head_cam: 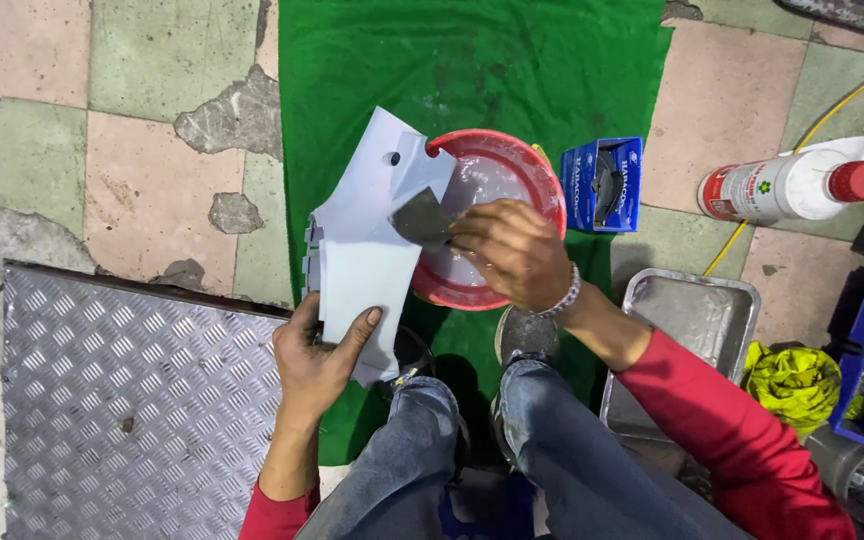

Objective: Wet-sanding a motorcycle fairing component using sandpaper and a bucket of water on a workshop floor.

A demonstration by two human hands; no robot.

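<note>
White plastic panel [367, 240] sat over the red basin [512, 180], left hand [317, 355] clamped on its bottom edge. Right hand [512, 250] pinched a grey sanding pad [422, 218] against it. Looked light, stiff, probably slippery wet, so gripping the edge seemed smart.

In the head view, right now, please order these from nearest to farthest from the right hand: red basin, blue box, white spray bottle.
From the right hand:
1. Red basin, directly under it.
2. Blue box, just beyond on the right.
3. White spray bottle, far right on the tiles.
</note>
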